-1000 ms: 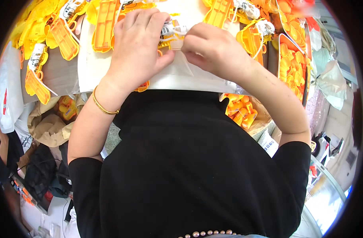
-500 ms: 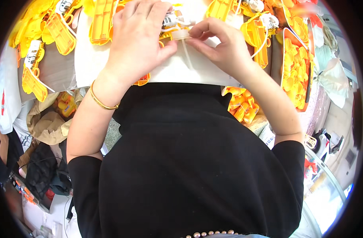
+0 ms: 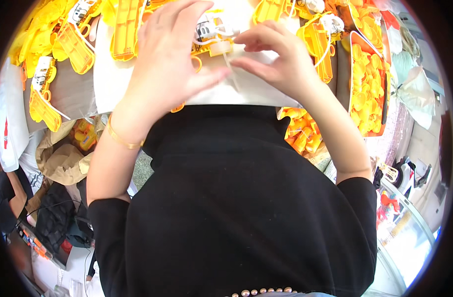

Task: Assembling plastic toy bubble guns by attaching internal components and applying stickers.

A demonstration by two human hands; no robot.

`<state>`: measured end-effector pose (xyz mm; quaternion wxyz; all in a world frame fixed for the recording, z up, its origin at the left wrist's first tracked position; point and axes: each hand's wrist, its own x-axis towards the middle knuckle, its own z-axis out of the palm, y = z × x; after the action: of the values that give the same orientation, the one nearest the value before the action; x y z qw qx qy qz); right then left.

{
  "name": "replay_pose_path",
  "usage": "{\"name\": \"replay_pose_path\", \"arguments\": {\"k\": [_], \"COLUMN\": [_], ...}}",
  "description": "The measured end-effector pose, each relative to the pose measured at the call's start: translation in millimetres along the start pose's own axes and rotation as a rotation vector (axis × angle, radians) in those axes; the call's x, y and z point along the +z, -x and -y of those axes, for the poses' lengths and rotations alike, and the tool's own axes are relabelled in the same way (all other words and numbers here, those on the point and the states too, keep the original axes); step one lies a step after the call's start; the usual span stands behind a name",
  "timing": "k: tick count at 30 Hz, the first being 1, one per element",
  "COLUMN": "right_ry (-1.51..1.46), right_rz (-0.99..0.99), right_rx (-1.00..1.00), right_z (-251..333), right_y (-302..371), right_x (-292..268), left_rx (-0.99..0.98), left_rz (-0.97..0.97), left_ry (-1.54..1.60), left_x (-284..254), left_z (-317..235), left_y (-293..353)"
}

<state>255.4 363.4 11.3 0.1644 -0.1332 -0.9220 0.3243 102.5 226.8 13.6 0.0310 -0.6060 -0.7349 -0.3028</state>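
A yellow plastic shell with a white mechanism (image 3: 206, 28) lies on the white work surface between my hands, its left part hidden by my left hand. On its near side sits a translucent round piece (image 3: 220, 48), from which a thin clear tube (image 3: 232, 72) runs toward me. My left hand (image 3: 169, 57) is over the shell's left side, thumb stretched apart from the fingers, slightly blurred. Just right of the mechanism, my right hand (image 3: 281, 54) has its thumb and fingers apart, with nothing visible between them. Whether a fingertip touches the mechanism I cannot tell.
Similar yellow half-shells with white parts lie at left (image 3: 42, 94) and right (image 3: 318, 47). A bin (image 3: 354, 74) of yellow pieces stands at the right. Below the table are more yellow parts (image 3: 303, 131) and a brown paper bag (image 3: 63, 161) with yellow pieces.
My right thumb and fingers have spread from a pinch beside the translucent piece. My left hand has shifted left and toward me, showing more of the mechanism.
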Motion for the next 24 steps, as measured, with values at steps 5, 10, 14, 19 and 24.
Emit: {"name": "replay_pose_path", "arguments": {"k": [5,10,14,19,24], "right_ry": [-0.139,-0.148,-0.227,-0.450,-0.510], "right_rz": [0.093,-0.012,0.271,0.339,0.347], "right_rx": [0.267,0.201,0.544,0.627,0.722], "right_z": [-3.9,-5.4,8.7,12.5,16.2], "right_y": [-2.0,-48.6,-18.6,-2.9,-8.5], "right_x": [-17.7,-2.4,-17.3,8.6,8.9], "left_rx": [0.136,0.162,0.125,0.107,0.081], "left_rz": [-0.006,0.002,0.030,0.021,0.010], "left_ry": [0.040,0.049,-0.014,0.002,0.004], "left_x": [-1.6,-2.4,-4.3,-0.6,3.0], "left_z": [16.4,11.5,12.8,14.5,16.0], "left_y": [26.7,24.3,27.9,28.6,27.0]}}
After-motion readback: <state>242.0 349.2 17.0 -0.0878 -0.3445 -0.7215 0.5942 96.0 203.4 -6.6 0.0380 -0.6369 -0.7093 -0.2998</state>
